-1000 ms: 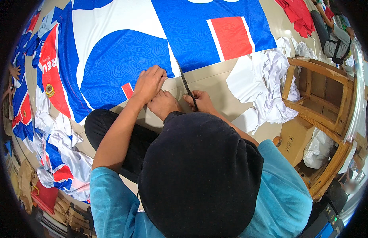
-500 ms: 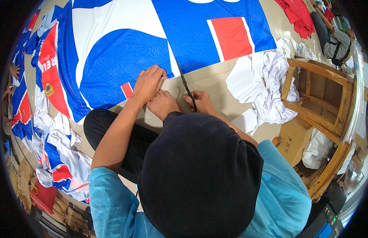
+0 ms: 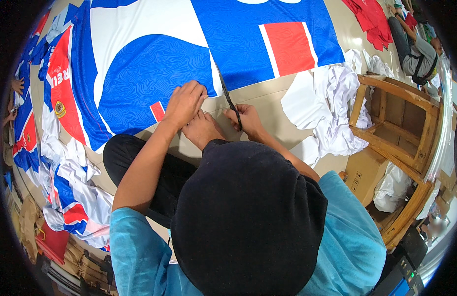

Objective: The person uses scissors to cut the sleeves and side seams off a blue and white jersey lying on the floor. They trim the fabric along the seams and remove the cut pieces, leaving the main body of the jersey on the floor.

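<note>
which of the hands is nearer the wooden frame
Right. The right hand, holding black scissors, is left of the wooden frame, with white cloth between; the left hand is farther left, at the edge of the blue fabric.

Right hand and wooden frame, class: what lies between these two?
In the head view, a stretch of pale tiled floor, then white cloth, lies between the right hand and the wooden frame.

bare floor right of scissors, hand can pass. further right of scissors: white scraps in the way, then wooden frame. left of scissors tight: foot close by, left hand on cloth beside it. right hand fills scissors' near end. ahead of scissors, cloth lies flat, room above.
</note>
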`<state>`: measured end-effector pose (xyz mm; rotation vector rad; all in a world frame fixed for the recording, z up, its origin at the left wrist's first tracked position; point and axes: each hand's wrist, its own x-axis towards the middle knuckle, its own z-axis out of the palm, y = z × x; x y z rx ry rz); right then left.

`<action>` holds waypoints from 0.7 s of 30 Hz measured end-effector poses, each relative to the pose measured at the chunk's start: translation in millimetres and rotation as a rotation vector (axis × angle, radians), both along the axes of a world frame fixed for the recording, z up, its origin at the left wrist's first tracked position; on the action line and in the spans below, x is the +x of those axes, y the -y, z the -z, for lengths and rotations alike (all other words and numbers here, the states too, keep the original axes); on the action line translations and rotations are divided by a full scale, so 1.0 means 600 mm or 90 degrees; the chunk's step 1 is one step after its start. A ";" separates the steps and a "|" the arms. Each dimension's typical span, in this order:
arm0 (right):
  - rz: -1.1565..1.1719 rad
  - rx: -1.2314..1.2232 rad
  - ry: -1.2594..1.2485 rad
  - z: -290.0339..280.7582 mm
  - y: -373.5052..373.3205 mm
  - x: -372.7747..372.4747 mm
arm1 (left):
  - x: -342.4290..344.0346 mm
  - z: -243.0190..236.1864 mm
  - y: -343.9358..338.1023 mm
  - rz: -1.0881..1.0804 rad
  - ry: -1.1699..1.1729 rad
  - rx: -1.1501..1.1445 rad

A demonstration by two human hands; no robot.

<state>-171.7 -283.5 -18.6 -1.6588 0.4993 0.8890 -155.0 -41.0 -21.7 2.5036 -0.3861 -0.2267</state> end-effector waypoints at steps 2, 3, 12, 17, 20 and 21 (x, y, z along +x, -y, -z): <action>0.002 0.006 0.000 0.002 -0.001 0.003 | -0.001 0.002 -0.001 -0.001 0.004 -0.006; 0.004 0.009 0.000 0.003 -0.001 0.004 | -0.001 0.002 -0.001 -0.001 0.006 -0.010; -0.030 -0.004 0.027 0.010 0.003 0.003 | 0.000 0.001 0.000 -0.002 -0.003 -0.001; -0.029 -0.007 0.021 0.001 0.003 0.005 | 0.001 -0.001 0.000 0.001 -0.010 0.003; -0.026 -0.006 0.011 0.002 0.000 0.010 | 0.001 -0.003 -0.001 0.000 -0.012 -0.004; -0.023 -0.004 0.007 0.003 -0.002 0.013 | 0.001 -0.001 -0.001 -0.003 -0.008 -0.015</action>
